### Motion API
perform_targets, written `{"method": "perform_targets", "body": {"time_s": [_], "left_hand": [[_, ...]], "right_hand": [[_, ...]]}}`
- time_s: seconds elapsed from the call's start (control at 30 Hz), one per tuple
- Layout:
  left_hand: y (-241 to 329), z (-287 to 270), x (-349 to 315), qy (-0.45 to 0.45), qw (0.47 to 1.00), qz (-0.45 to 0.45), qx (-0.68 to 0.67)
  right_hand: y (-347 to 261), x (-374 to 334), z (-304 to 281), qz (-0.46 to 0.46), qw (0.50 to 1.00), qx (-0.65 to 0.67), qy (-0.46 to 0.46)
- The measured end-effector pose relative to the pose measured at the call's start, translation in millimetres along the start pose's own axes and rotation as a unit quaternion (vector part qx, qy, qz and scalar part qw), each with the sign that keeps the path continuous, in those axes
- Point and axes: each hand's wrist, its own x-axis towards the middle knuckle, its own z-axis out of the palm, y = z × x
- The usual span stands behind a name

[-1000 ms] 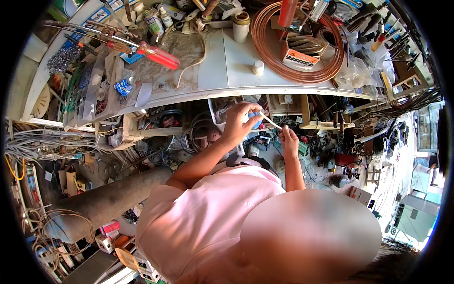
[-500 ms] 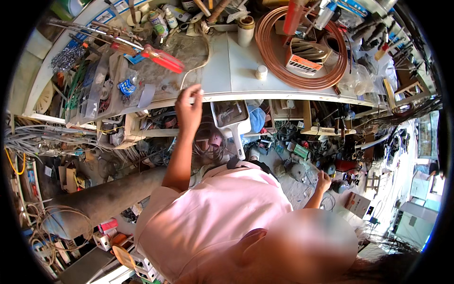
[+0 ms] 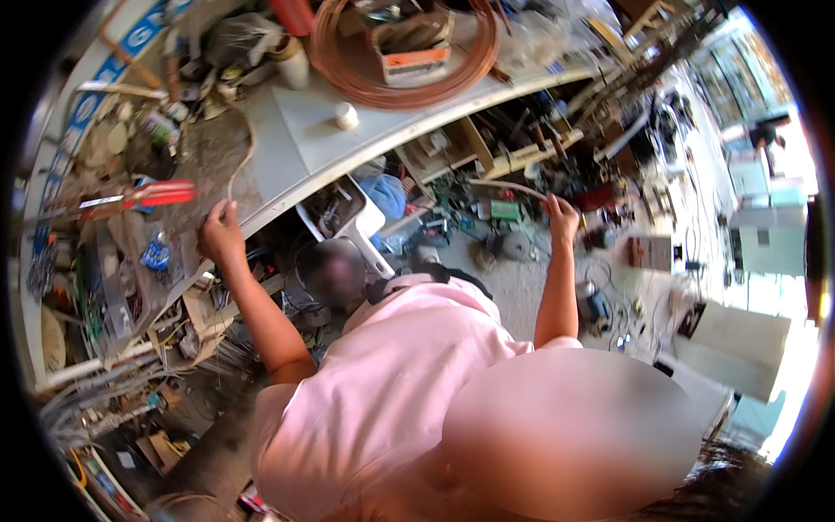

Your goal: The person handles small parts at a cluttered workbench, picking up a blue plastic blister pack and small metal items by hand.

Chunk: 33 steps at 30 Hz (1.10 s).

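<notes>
My left hand (image 3: 221,233) is at the front edge of the bench, fingers closed on the lower end of a thin pale cord (image 3: 250,148). That cord curves back over the grey benchtop. My right hand (image 3: 563,217) is raised off to the right, out from the bench, pinching a thin pale strip (image 3: 511,185) that sticks out leftward; whether it is stiff or a bit of cord I cannot tell. Left of my left hand is a red-handled tool (image 3: 161,192), and a small white-capped container (image 3: 346,116) stands on the benchtop.
On the bench (image 3: 278,143) lies a copper tubing coil (image 3: 335,74) around an open carton (image 3: 416,63), beside a pale jar (image 3: 293,68). Beneath the front edge is a white handled bin (image 3: 361,222). Cables, parts and tools crowd the floor and the left end.
My view has turned, so the bench slants up to the right. My right hand has risen and moved forward, with the strip now plainly visible. My left hand stays by the cord.
</notes>
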Motion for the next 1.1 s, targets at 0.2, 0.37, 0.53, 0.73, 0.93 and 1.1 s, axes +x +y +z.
{"method": "perform_targets", "body": {"time_s": [0.2, 0.37, 0.53, 0.73, 0.93, 1.1], "left_hand": [[5, -1, -1, -0.013, 1.000, 0.012, 0.004], [-10, 15, 8, 0.001, 0.999, 0.029, -0.031], [-11, 16, 8, 0.004, 0.985, 0.000, -0.174], [-28, 12, 11, 0.013, 0.911, -0.051, -0.410], [9, -28, -6, 0.034, 0.851, -0.083, -0.518], [14, -22, -33, 0.067, 0.834, -0.061, -0.544]], "right_hand": [[8, -19, 9, 0.015, 0.998, -0.038, 0.051], [67, -44, -4, 0.080, 0.954, -0.285, 0.057], [243, -72, -73, 0.131, 0.772, -0.585, -0.210], [269, -120, -80, 0.149, 0.586, -0.660, -0.445], [179, -74, 7, 0.251, 0.871, -0.390, -0.159], [36, -49, 116, -0.048, 0.913, -0.174, -0.365]]}}
